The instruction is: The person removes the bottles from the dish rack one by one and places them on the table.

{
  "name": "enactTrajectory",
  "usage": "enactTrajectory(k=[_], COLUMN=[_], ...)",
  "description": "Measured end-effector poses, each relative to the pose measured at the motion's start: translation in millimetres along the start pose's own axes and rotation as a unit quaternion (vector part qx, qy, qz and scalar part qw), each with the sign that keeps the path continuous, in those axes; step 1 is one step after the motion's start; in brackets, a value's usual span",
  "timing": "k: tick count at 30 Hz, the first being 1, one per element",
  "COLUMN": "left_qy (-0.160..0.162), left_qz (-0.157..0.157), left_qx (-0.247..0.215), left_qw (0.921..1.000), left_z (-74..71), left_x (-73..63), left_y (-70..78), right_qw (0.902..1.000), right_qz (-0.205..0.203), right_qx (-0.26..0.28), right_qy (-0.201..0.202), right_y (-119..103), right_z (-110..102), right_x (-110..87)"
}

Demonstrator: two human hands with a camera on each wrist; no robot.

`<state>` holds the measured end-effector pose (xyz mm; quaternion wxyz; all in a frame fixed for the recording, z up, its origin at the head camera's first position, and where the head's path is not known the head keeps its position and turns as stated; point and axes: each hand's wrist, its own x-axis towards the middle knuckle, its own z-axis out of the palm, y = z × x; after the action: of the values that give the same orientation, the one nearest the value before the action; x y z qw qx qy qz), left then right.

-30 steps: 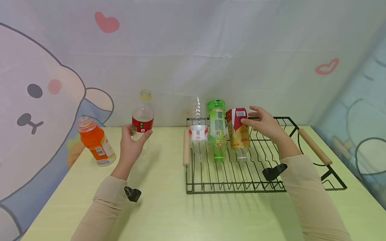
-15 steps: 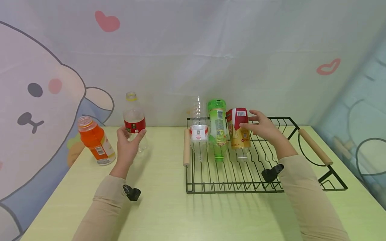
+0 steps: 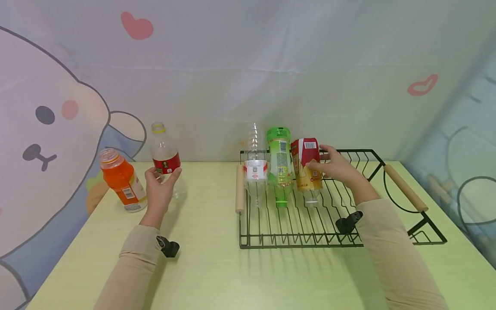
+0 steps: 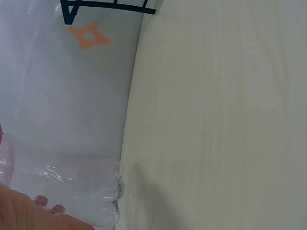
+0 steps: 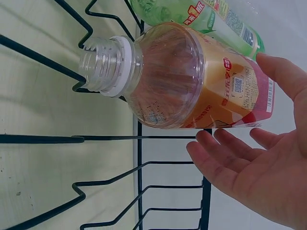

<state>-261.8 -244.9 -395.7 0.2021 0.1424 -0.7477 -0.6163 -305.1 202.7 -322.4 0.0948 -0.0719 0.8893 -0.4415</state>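
Note:
My left hand (image 3: 159,191) grips a clear plastic bottle (image 3: 164,148) with a red label and a yellow ring at its capless neck. It stands upright, tilted slightly; its ridged base (image 4: 103,191) shows in the left wrist view. My right hand (image 3: 339,165) is beside a red-and-gold labelled bottle (image 3: 308,165), thumb at its front edge and fingers loosely spread by its side. That bottle leans neck-down in a black wire rack (image 3: 302,241); its bare neck (image 5: 105,67) sits on the wires. Whether the fingers touch it is unclear.
A green bottle (image 3: 280,163) and a clear bottle with a white label (image 3: 255,170) also lean neck-down in the rack. An orange bottle (image 3: 123,178) stands at the table's left. Wooden handles (image 3: 240,189) flank the rack. A printed cloth (image 3: 217,77) hangs behind.
My left hand has carried the red-labelled bottle left and slightly down, toward the orange bottle. My right hand has shifted slightly left and down beside the red-and-gold bottle, which stays in the rack.

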Motion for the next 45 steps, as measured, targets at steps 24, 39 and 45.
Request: enactTrajectory(k=[24, 39, 45], left_qy=[0.004, 0.009, 0.014], left_qz=[-0.044, -0.043, -0.039], left_qx=[-0.003, -0.003, -0.010], left_qw=[0.9990, 0.9990, 0.9991], left_z=[-2.2, -2.2, -1.2], left_x=[3.7, 6.0, 5.3], left_y=[-7.4, -9.6, -10.2], right_qw=[0.9982, 0.9967, 0.9955], right_qz=[0.016, 0.023, 0.036], right_qx=[0.012, 0.009, 0.015], right_qy=[-0.057, -0.077, -0.087], right_y=[9, 12, 12], right_z=[5, 7, 8], right_x=[6.5, 6.3, 5.4])
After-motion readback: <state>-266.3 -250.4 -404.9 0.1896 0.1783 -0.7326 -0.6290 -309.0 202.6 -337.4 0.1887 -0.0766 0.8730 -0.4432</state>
